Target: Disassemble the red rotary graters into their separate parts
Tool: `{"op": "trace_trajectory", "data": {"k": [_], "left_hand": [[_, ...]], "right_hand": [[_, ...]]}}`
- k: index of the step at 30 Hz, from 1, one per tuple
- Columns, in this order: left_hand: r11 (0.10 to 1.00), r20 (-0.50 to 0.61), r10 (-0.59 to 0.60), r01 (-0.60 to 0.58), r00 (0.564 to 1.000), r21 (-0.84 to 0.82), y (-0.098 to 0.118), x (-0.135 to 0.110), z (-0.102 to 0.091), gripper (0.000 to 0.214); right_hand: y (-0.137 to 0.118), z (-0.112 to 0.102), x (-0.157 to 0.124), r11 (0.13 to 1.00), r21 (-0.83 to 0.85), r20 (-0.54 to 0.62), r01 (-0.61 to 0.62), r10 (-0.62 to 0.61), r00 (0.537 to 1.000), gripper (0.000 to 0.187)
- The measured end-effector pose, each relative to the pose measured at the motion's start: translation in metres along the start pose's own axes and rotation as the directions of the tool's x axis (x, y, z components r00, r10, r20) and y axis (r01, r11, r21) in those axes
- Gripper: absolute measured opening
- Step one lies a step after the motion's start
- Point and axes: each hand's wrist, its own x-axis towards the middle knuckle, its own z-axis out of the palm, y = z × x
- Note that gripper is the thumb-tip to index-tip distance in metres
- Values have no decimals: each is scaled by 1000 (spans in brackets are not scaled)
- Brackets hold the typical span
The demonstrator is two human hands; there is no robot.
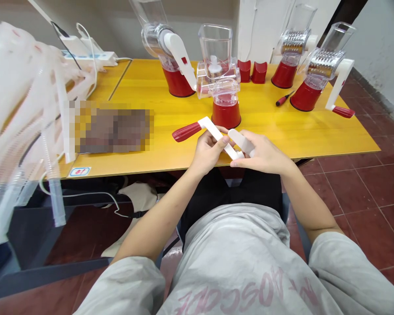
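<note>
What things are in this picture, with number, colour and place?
table: one, yellow, before the person
graters: four, clear with red bases, table's far side
caps: two, red, between the graters
screwdriver: one, red handle, beside right grater
power strip: one, white, far left
plastic parts: pile, whitish, left edge
crank handle: one, white with red grip, in both hands
left hand: one, bare, on crank's middle
right hand: one, bare, at crank's end

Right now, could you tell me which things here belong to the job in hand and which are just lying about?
In hand: crank handle, held by left hand and right hand; crankless grater straight ahead.
Lying about: three other graters, screwdriver, two red parts, power strip.
</note>
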Motion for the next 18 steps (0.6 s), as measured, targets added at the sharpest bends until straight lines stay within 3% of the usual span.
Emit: {"op": "trace_trajectory", "data": {"k": [6, 13, 18], "left_hand": [[999, -120, 42, -38, 992, 35, -4, 1, 5, 71], [997, 68, 49, -53, 996, 48, -12, -1, 3, 86], [992, 135, 33, -48, 990, 114, -15, -7, 3, 85]], "right_hand": [[4, 1, 2, 988, -153, -37, 30, -36, 999, 25], [16, -24, 1, 982, -172, -126, 73, -95, 987, 17], [39, -59, -6, 992, -93, -150, 79, -93, 984, 32]]}}
